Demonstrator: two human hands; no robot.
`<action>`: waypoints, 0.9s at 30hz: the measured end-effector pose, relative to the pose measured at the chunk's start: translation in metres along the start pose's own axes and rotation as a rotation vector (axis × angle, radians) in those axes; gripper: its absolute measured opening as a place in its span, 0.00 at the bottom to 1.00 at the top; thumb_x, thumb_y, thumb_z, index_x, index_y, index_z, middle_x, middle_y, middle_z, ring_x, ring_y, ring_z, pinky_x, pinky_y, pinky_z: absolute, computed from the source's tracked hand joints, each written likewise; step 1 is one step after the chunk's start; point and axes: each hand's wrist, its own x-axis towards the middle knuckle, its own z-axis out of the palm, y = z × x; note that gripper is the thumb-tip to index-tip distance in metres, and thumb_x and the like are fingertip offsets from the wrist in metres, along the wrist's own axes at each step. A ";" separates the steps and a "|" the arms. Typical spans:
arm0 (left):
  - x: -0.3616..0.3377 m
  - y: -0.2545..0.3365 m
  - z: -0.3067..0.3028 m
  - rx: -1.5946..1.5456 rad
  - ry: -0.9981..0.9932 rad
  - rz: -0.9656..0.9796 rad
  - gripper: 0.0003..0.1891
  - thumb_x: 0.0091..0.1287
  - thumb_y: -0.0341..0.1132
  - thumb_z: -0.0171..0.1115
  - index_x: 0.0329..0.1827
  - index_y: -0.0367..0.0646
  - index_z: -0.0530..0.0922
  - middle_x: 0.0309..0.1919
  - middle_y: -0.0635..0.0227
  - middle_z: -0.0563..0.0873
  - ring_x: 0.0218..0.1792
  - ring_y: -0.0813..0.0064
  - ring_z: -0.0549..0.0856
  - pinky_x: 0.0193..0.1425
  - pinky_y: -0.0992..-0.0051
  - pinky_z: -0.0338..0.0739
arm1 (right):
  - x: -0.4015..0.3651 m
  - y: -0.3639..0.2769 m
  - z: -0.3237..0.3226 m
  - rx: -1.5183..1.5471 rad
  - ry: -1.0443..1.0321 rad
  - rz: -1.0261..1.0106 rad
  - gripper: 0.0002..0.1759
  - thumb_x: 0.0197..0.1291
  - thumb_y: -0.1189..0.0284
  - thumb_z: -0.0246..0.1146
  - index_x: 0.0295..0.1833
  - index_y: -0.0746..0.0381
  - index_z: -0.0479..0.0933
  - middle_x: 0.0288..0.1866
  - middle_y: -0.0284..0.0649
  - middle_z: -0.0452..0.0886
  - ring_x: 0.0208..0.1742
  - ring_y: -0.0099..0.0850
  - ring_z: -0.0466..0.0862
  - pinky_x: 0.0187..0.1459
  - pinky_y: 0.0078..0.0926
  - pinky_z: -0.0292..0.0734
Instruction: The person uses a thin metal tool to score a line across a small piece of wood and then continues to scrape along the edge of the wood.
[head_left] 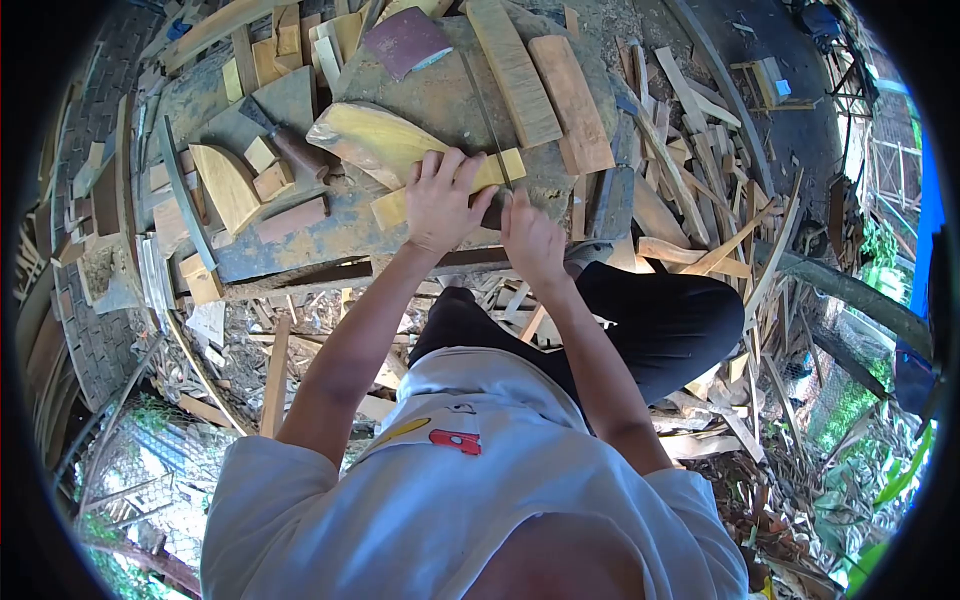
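My left hand (pixel 443 197) presses down over a pale yellow wooden strip (pixel 390 209), its fingers bent over the wood. The strip lies slantwise on the worn workbench (pixel 350 232). My right hand (pixel 531 238) is closed round the handle end of a saw (pixel 482 104), whose long narrow blade points away from me. The blade crosses the strip near its right end, just right of my left fingers. Most of the handle is hidden in my right hand. A larger curved yellow board (pixel 375 140) lies just beyond my left hand.
Two thick planks (pixel 512 75) lie right of the blade. A brown sanding sheet (pixel 408 43) rests at the back. A dark-handled tool (pixel 292 145) and cut blocks (pixel 225 187) lie left. Scrap wood (pixel 690 150) is piled on the right and on the ground.
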 end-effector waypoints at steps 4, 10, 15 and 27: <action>0.000 0.003 0.000 -0.010 0.010 -0.041 0.24 0.54 0.47 0.72 0.53 0.50 0.81 0.41 0.70 0.77 0.45 0.64 0.76 0.47 0.63 0.69 | -0.002 0.006 -0.008 0.191 -0.152 0.058 0.14 0.69 0.64 0.57 0.49 0.64 0.77 0.17 0.47 0.81 0.19 0.43 0.85 0.20 0.40 0.79; -0.002 0.002 -0.002 0.009 -0.016 -0.037 0.24 0.54 0.48 0.71 0.53 0.49 0.81 0.41 0.70 0.77 0.45 0.64 0.76 0.48 0.63 0.69 | -0.050 0.013 -0.029 0.121 -0.071 0.017 0.14 0.68 0.63 0.59 0.49 0.62 0.78 0.16 0.43 0.79 0.17 0.41 0.83 0.19 0.39 0.77; 0.002 0.003 0.000 -0.020 0.002 -0.082 0.24 0.53 0.47 0.72 0.52 0.48 0.82 0.41 0.70 0.76 0.45 0.66 0.76 0.48 0.63 0.70 | -0.008 0.008 0.015 -0.231 0.327 -0.174 0.16 0.66 0.60 0.62 0.50 0.60 0.78 0.14 0.32 0.69 0.12 0.34 0.74 0.14 0.33 0.71; 0.001 0.002 0.000 -0.016 0.033 -0.043 0.24 0.53 0.46 0.72 0.52 0.49 0.81 0.41 0.70 0.77 0.44 0.65 0.76 0.47 0.64 0.69 | -0.020 0.013 -0.002 0.124 -0.262 0.089 0.16 0.67 0.59 0.61 0.50 0.60 0.78 0.12 0.35 0.72 0.11 0.38 0.75 0.15 0.37 0.72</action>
